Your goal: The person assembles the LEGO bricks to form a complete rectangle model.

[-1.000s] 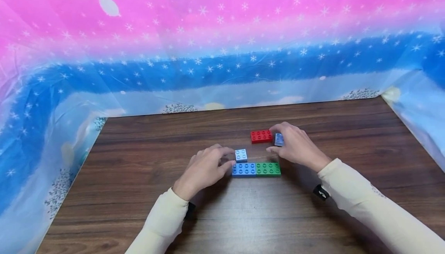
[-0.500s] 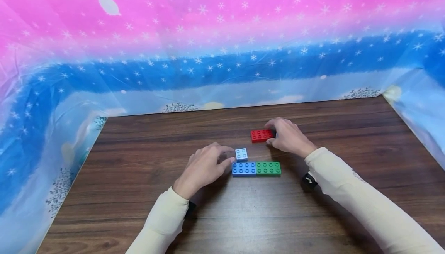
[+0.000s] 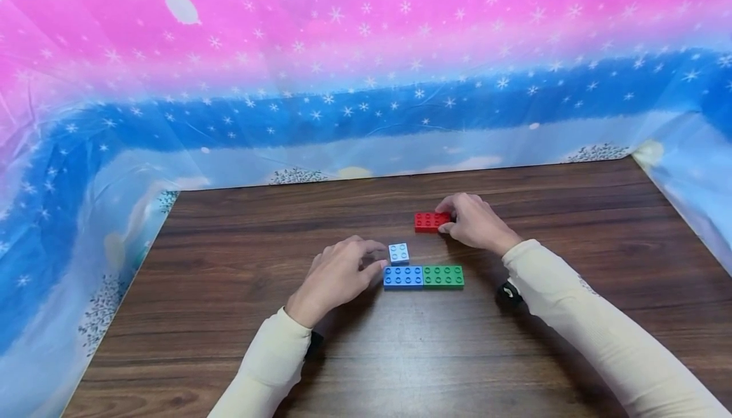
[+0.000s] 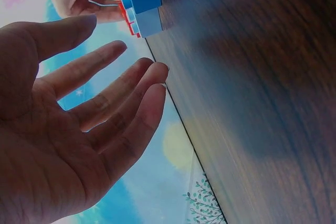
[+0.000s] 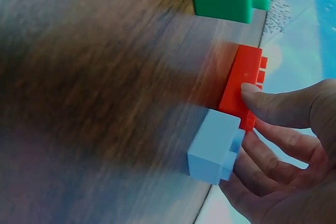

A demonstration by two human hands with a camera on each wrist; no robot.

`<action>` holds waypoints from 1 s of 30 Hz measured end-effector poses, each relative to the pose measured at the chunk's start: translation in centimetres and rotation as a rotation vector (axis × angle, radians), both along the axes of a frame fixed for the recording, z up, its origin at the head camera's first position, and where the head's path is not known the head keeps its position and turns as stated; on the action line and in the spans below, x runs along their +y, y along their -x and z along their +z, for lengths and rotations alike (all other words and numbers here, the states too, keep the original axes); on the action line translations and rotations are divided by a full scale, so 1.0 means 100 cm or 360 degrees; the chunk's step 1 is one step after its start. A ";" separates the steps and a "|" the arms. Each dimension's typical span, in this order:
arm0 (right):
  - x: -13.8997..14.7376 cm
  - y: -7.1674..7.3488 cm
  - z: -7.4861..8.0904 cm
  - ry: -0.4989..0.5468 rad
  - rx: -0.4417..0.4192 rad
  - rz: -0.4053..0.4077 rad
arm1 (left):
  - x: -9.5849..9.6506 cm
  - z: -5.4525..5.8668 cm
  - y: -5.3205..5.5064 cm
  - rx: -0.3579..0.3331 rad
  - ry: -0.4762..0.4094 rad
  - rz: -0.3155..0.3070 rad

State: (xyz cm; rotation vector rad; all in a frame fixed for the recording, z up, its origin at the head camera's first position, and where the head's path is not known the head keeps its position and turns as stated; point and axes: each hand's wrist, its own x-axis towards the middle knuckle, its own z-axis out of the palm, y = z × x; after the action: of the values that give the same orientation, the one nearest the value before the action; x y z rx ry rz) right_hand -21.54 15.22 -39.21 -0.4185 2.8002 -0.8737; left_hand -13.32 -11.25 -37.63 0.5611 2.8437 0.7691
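Note:
A red building brick [image 3: 426,222] lies toward the back of the table. My right hand [image 3: 477,222] pinches its right end, the thumb [image 5: 257,98] against the near side and fingers on the far side. Under the right palm sits a light blue brick [image 5: 212,145], close to the red one's end and hidden in the head view. My left hand [image 3: 337,273] is relaxed, holding nothing, its fingertips just left of a pale blue square brick [image 3: 398,253]. In front of that, a blue brick [image 3: 403,277] and a green brick [image 3: 443,276] stand end to end in a row.
The wooden table [image 3: 229,246] reaches back to a pink and blue patterned cloth [image 3: 366,107], which hangs behind it and at both sides. Black bands show under both wrists.
My right hand has moved left from the light blue brick at the right and now grips the red brick's end. The left hand has barely moved; the bricks have kept their places.

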 end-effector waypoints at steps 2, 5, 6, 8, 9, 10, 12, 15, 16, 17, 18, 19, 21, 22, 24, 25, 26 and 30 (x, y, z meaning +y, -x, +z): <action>0.000 -0.001 0.003 0.0012 -0.0009 -0.0012 | 0.000 0.000 0.000 -0.0004 -0.0005 0.0000; 0.001 -0.005 0.009 0.0016 -0.0010 -0.0027 | -0.001 0.001 0.000 -0.0009 -0.0012 0.0008; 0.002 -0.006 0.011 0.0014 -0.0002 -0.0025 | -0.001 0.001 0.000 -0.0010 -0.0013 0.0015; 0.002 -0.011 0.015 0.0007 0.0019 -0.0021 | 0.000 0.001 0.000 -0.0010 -0.0016 0.0024; 0.003 -0.013 0.017 0.0009 0.0026 -0.0020 | 0.000 0.001 0.000 -0.0012 -0.0018 0.0028; 0.003 -0.015 0.018 0.0011 0.0040 -0.0017 | 0.000 0.001 0.000 -0.0013 -0.0020 0.0032; 0.003 -0.021 0.021 0.0032 0.0052 -0.0005 | 0.001 0.001 -0.001 -0.0010 -0.0027 0.0036; 0.001 -0.029 0.024 0.0057 0.0073 0.0035 | 0.002 0.001 -0.001 0.0000 -0.0039 0.0039; 0.001 -0.032 0.025 0.0065 0.0079 0.0050 | 0.002 0.000 -0.001 0.0007 -0.0044 0.0038; 0.000 -0.034 0.026 0.0072 0.0088 0.0067 | 0.002 0.000 -0.002 0.0015 -0.0049 0.0034; 0.000 -0.036 0.026 0.0068 0.0103 0.0082 | 0.002 0.000 -0.002 0.0025 -0.0051 0.0031; 0.000 -0.039 0.027 0.0064 0.0116 0.0096 | 0.003 0.000 -0.002 0.0032 -0.0053 0.0026; 0.000 -0.043 0.027 0.0050 0.0139 0.0116 | 0.003 0.000 -0.002 0.0044 -0.0051 0.0016; 0.000 -0.046 0.027 0.0046 0.0147 0.0124 | 0.004 0.000 -0.002 0.0047 -0.0050 0.0011; 0.000 -0.050 0.028 0.0036 0.0156 0.0137 | 0.005 0.001 -0.003 0.0045 -0.0049 0.0004; 0.000 -0.051 0.028 0.0035 0.0160 0.0143 | 0.005 0.002 -0.003 0.0044 -0.0050 0.0001; 0.000 -0.053 0.028 0.0036 0.0165 0.0151 | 0.006 0.002 -0.003 0.0046 -0.0049 0.0000; 0.002 -0.059 0.027 0.0049 0.0153 0.0182 | 0.009 0.003 -0.005 0.0052 -0.0045 -0.0019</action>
State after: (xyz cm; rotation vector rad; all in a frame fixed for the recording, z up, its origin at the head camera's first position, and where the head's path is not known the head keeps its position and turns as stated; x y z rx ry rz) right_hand -15.61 15.41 -36.48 -0.6348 2.8190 -0.8950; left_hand -12.81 -10.38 -37.32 0.5993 2.8609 0.8062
